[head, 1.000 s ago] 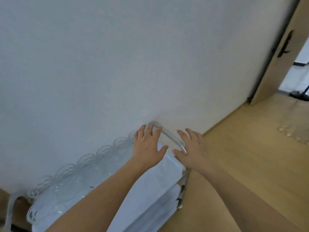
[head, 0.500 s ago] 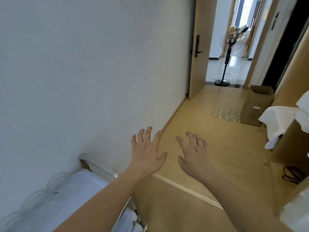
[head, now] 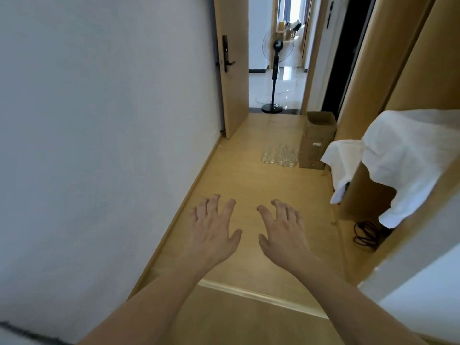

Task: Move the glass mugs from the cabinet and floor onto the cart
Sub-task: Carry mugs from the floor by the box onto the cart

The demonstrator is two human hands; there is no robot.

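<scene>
Several clear glass mugs (head: 279, 155) stand in a cluster on the wooden floor, far ahead, beside a cardboard box. My left hand (head: 214, 227) and my right hand (head: 283, 230) are stretched out in front of me over the floor, palms down, fingers spread and slightly curled, holding nothing. Both hands are well short of the mugs. The cart is out of view.
A white wall (head: 99, 145) runs along my left. An open wooden door (head: 231, 70) and a standing fan (head: 273, 78) lie ahead. The cardboard box (head: 316, 140) stands by the mugs. A white cloth (head: 398, 155) drapes over wooden furniture on the right, with black cable (head: 366, 232) below.
My hands left the cart's rim and now hang free over the floor. My view swung right from the cart and wall toward the hallway; the cart dropped out of sight.
</scene>
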